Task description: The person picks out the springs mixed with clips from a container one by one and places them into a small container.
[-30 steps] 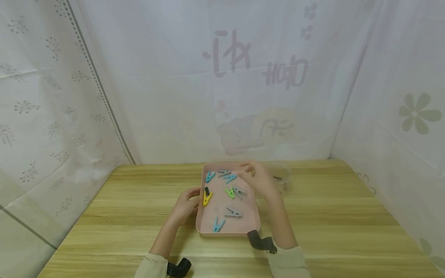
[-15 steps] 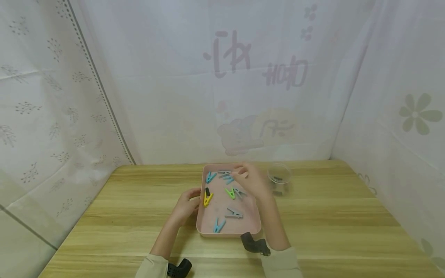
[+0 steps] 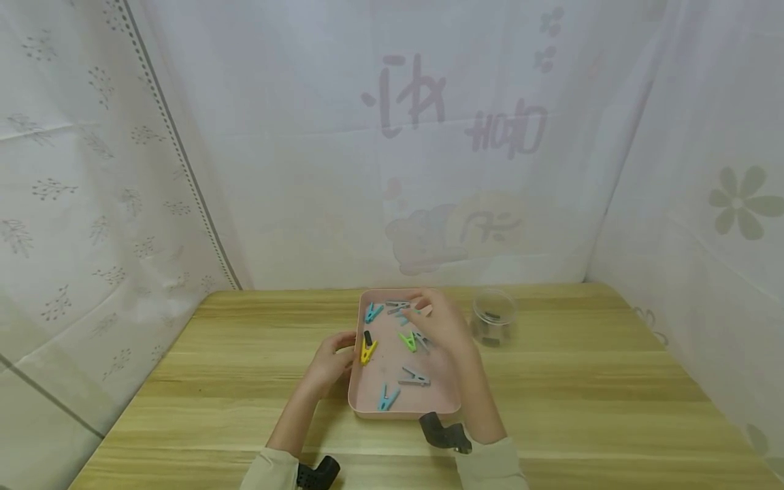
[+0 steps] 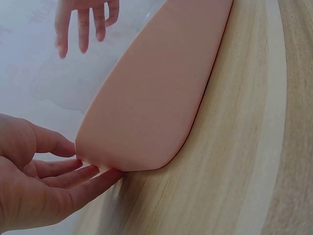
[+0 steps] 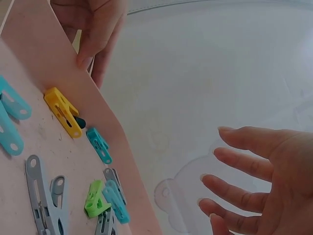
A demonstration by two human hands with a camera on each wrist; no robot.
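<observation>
A pink tray (image 3: 392, 414) lies on the table with several clothespins inside. My left hand (image 3: 331, 361) grips its left wall, thumb at the rim (image 5: 84, 58) and fingers outside. Over the tray's far right part hovers my right hand (image 3: 442, 323), its fingers spread and holding nothing in the right wrist view. Beneath it, a light blue clothespin (image 5: 116, 200) is partly hidden in the head view. A green clothespin (image 3: 408, 341) sits beside a grey one (image 5: 105, 223). Near the left wall lies a yellow clothespin (image 3: 367, 352), with a small black piece (image 3: 367, 337) against it.
A clear round jar (image 3: 493, 317) with small black pieces stands right of the tray. Another grey clothespin (image 3: 414, 377) and a blue one (image 3: 388, 397) lie in the tray's near part. Printed curtains (image 3: 306, 170) hang behind the wooden table (image 3: 582, 381).
My right hand has moved left over the tray, away from the jar, which now shows more fully. My left hand stays at the tray's left wall.
</observation>
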